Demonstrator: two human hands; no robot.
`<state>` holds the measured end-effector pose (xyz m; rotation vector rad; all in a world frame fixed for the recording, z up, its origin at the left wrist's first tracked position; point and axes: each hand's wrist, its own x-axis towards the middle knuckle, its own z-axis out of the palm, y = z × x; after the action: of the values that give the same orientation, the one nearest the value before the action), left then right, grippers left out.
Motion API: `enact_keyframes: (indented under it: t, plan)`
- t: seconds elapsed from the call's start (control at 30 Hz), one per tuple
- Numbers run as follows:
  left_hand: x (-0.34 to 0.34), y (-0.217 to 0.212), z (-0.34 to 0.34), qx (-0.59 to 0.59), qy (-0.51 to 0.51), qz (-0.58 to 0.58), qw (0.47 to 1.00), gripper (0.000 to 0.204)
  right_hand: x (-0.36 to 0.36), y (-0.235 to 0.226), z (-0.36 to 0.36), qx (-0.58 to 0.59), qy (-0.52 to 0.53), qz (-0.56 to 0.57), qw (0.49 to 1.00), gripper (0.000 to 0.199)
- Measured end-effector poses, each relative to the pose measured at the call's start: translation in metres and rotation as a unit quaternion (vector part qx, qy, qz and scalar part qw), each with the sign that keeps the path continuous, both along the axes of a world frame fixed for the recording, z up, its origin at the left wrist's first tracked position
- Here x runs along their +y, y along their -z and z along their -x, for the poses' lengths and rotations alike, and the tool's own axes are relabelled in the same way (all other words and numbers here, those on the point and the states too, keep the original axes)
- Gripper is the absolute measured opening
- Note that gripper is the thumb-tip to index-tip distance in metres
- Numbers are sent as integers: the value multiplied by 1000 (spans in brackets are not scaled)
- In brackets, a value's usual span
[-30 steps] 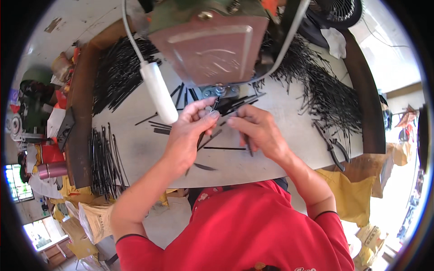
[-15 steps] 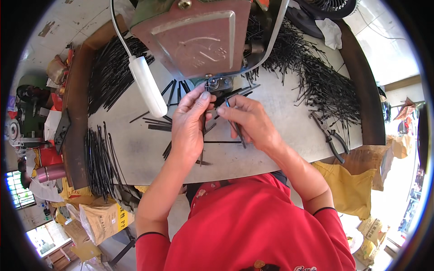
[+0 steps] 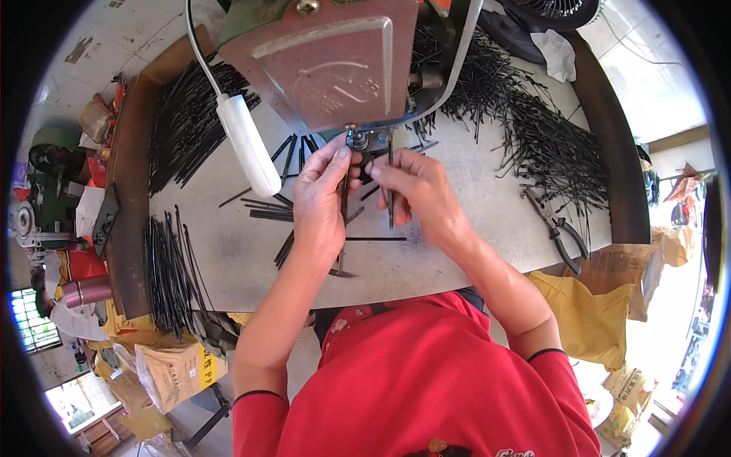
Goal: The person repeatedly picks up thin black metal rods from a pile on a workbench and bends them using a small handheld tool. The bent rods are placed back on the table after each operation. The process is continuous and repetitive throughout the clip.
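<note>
Under the press machine's reddish-brown cover (image 3: 335, 72), both my hands work close to its small metal fixture (image 3: 373, 139). My left hand (image 3: 321, 194) pinches a thin black strip (image 3: 345, 199) between thumb and fingers. That strip points up toward the fixture, its upper end right at the machine's lower tip. Just to the right, my right hand (image 3: 426, 194) is closed around a slim dark stick-like piece (image 3: 391, 209), held almost upright. Whether this piece is a tool or another strip, I cannot tell. My right fingertips come near the left hand's fingers.
Black strips lie in a bundle (image 3: 202, 122) at the far left and another (image 3: 164, 274) at the near left. A tangled heap of black pieces (image 3: 548, 145) covers the right side, with pliers (image 3: 560, 232) beside it. A white lamp (image 3: 250, 148) hangs left of my hands.
The dark piece in my right hand has turned from slanted to nearly upright, and that hand has moved slightly up and left. My left hand has shifted slightly and still holds its strip.
</note>
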<state>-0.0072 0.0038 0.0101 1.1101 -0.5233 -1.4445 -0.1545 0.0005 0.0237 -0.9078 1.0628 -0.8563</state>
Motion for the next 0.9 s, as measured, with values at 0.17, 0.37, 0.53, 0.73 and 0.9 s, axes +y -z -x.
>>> enact_keyframes:
  t: [0.17, 0.37, 0.53, 0.73, 0.9]
  plan:
    - [-4, 5, 1, -16, 3, 16, 1000, 28, -19, 4, -5, 12, 22, 29, 999, 18]
    - [-5, 10, -4, -14, 27, 23, 999, 30, -19, 10, -10, -15, 19, 32, 999, 22]
    - [-3, 8, -4, 6, 31, 18, 999, 30, -17, 5, -11, -8, 21, 42, 999, 24]
    - [-3, 3, -5, -2, 41, 14, 999, 30, -17, 2, -12, -20, 19, 44, 999, 15]
    - [0, 12, 4, 4, 5, 43, 999, 29, -16, 8, -16, -6, 40, 58, 997, 15]
